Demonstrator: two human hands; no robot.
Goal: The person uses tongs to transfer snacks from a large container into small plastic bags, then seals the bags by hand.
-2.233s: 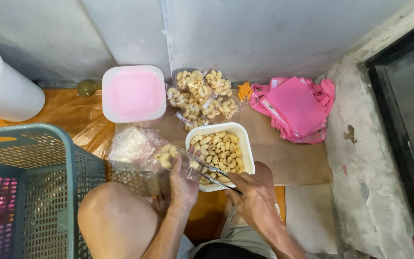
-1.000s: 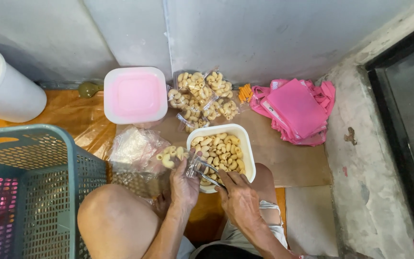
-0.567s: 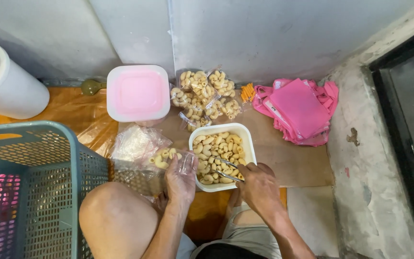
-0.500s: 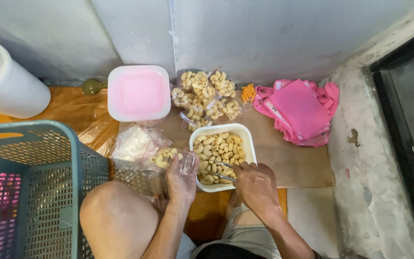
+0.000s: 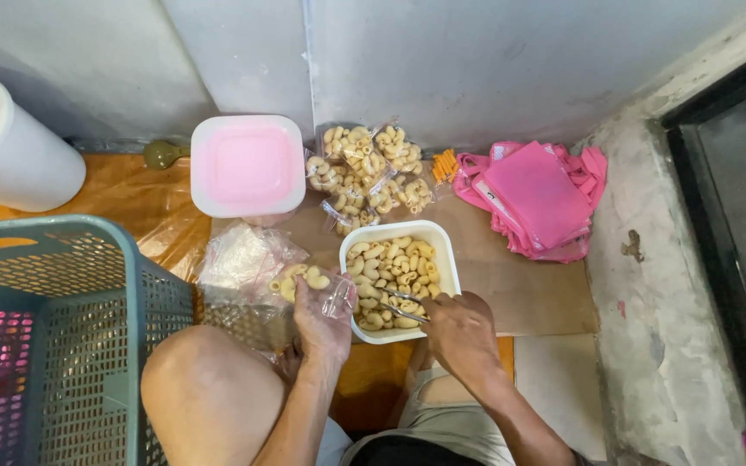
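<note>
Your right hand (image 5: 462, 332) grips metal tongs (image 5: 401, 309) dipped into the white tub (image 5: 439, 248) of pale curled snacks (image 5: 386, 267); your left hand (image 5: 321, 315) pinches a small clear bag (image 5: 304, 283) open just left of the tub. Keep the bag mouth close to the rim. The teal basket (image 5: 62, 328) crowds the left; open room lies right, before the pink bags (image 5: 535, 197).

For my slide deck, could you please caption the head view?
Left hand holds a small clear bag while right hand dips tongs into a white tub.
</note>
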